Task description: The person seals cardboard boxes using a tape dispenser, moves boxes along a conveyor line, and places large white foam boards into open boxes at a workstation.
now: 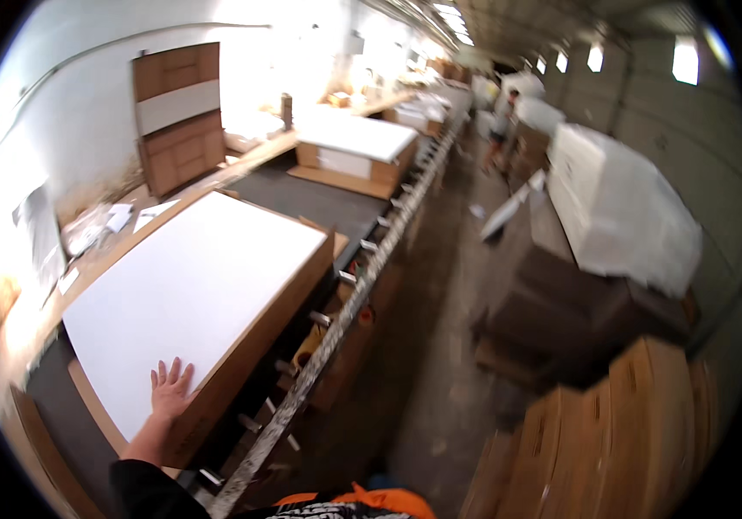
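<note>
My left hand [171, 390] lies flat, palm down, with its fingers spread. It rests near the right edge of a large white panel [202, 285] at the near end. The panel sits in an open brown cardboard box [254, 333], whose side wall shows along the right edge. A dark conveyor belt [271, 186] carries the box. Nothing is held in the hand. My right hand is out of the picture.
Farther along the belt stands another cardboard box [388, 173] with a white top. A speckled rail [328, 346] borders the belt on the right. Stacked cartons [596, 424] stand at lower right, a wrapped white bundle [622, 199] beyond. A person [499, 130] stands in the aisle.
</note>
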### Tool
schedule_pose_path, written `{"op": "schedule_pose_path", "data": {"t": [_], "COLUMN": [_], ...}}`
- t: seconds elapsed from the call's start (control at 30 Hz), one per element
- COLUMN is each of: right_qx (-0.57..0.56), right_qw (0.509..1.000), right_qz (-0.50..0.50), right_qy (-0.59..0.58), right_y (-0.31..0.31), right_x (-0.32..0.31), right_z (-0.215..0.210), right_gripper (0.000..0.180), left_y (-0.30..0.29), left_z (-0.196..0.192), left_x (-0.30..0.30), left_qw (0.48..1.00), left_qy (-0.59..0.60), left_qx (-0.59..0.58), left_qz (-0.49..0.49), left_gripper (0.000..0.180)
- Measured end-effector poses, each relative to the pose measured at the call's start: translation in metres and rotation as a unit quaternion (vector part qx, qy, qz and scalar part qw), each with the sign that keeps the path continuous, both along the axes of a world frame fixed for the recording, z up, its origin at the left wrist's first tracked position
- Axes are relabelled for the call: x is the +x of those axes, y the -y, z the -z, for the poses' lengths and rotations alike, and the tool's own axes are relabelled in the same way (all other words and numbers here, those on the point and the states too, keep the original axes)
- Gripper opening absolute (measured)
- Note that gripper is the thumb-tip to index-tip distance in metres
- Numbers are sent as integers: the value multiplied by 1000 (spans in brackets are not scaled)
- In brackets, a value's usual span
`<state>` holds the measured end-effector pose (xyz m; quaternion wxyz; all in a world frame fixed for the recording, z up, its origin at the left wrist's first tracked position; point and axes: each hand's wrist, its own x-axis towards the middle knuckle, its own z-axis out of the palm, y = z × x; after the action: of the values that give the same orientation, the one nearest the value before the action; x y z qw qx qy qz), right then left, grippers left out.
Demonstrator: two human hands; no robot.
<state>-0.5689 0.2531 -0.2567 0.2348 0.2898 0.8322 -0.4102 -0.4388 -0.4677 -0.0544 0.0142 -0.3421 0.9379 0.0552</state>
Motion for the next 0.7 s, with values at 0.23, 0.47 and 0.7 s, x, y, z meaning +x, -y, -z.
{"op": "schedule_pose_path", "data": {"t": [0.23, 0.47, 0.7], "right_qx": [35, 50, -343], "right_qw": [984, 970, 907], "right_qz": [-159, -161, -97], "right_qy": [-77, -173, -225], "right_y": [36, 139, 279], "right_x": [-230, -370, -420], "right_z": [-45, -72, -103], "right_gripper": [67, 71, 66], "left_y": [-49, -46, -62], "left_z": [-61, -55, -54], "left_x": [23, 25, 24], "left_qw": [904, 875, 878], "left_qy": [66, 55, 96], "left_qx": [48, 86, 26], "left_qz": [-420, -473, -468], "left_gripper": [121, 122, 107]}}
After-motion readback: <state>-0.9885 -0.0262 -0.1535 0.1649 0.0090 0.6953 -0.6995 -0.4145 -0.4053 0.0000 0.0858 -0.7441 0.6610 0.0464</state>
